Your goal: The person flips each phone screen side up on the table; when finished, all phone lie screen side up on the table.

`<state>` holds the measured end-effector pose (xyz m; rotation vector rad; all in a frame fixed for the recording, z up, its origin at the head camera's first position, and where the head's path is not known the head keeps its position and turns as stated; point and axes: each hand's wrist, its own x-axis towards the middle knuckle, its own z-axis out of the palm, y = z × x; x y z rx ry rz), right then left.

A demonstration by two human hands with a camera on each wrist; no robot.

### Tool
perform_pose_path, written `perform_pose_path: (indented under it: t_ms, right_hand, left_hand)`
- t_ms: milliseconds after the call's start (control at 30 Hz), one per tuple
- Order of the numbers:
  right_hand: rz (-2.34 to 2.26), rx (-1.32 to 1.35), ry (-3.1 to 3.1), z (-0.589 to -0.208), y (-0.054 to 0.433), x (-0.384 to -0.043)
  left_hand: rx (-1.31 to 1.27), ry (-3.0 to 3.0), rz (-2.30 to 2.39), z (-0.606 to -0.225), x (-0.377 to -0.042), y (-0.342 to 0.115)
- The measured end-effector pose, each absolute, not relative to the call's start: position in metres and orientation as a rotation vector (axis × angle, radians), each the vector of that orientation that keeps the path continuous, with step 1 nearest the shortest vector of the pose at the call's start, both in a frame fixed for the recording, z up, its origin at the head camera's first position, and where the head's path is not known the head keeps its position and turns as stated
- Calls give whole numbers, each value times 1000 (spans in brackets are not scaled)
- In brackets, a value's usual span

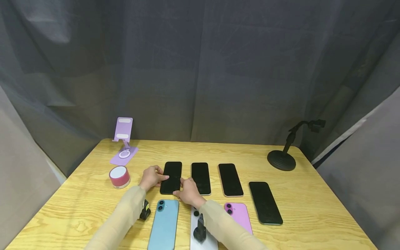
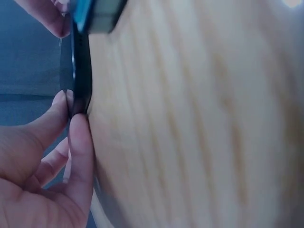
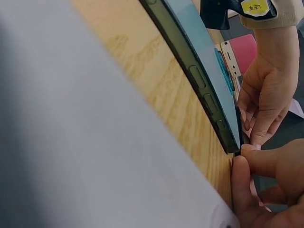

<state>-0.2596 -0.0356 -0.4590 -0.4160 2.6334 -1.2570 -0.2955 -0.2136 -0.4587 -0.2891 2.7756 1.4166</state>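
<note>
A black smartphone point(image 1: 172, 172) lies screen up on the wooden table, leftmost in a row of dark-screened phones. My left hand point(image 1: 152, 177) pinches its left edge, thumb over the screen. At its lower right corner, the thumb and fingers of my right hand point(image 1: 189, 192) grip the edge. In the left wrist view, the phone's side point(image 2: 82, 71) sits between thumb and fingertips. The right wrist view has both hands meeting at the phone, partly behind a light blue phone point(image 3: 190, 42). That blue phone lies back up just in front of the black one.
Right of the held phone lie more dark-screened phones point(image 1: 201, 177), point(image 1: 231, 178) and a phone point(image 1: 265, 203) further right. A white phone point(image 1: 195, 239) and a pink phone point(image 1: 242, 215) are partly under my right forearm. A purple stand point(image 1: 123, 132), a pink-and-white roll point(image 1: 119, 177) and a black stand point(image 1: 282, 160) stand farther out.
</note>
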Motion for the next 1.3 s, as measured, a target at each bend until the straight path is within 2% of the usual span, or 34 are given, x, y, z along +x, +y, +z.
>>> perform_pose_path:
  t_ms: [367,667,1033,1200,1300]
  right_hand:
    - [-1342,-474,2520,-441,-7,-255]
    - [-1454,-601,2460,-408,59,-227]
    - [-1310,-570,2576,-404,125,-194]
    - [-1207,-523,2630,-410,148,-174]
    - [-1130,-402,2667,-411,163,-163]
  left_hand:
    - [-211,2820,1359,-451,-293,-204]
    - [15,3098,1273,-429,-284,-186]
    - [407,2631,1451,-409,-241,-102]
    - [476,2440,1437,-413,-226,-64]
    - [504,2453,1384,-416,-223,-49]
